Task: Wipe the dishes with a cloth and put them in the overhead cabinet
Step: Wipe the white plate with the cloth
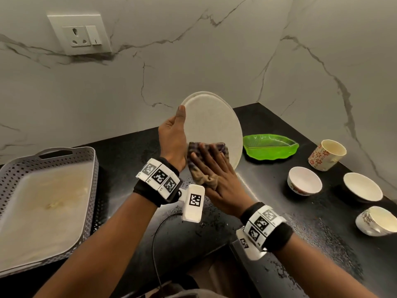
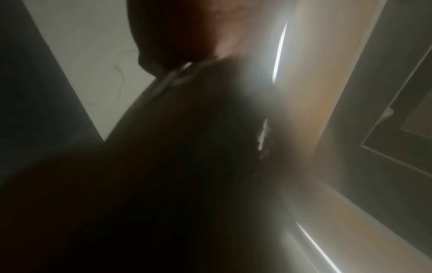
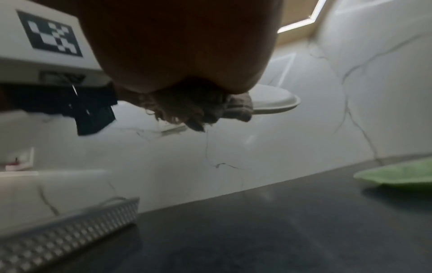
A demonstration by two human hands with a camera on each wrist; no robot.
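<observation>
Left hand [image 1: 173, 138] grips the plate [image 1: 211, 125] mid-frame; right hand [image 1: 217, 177] presses the cloth [image 1: 194, 150] flat-fingered. Lower-left basket [image 1: 12, 168] holds a tray [image 1: 43, 211].

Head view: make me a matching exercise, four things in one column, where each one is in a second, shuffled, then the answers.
Things
1. round white plate
2. checked dish cloth
3. green leaf-shaped dish
4. grey perforated plastic basket

Places
A. on the black counter, right of the plate
B. at the counter's left end
C. tilted, gripped by the left hand
D. pressed to the plate under the right hand

Pairs: 1-C, 2-D, 3-A, 4-B
</observation>
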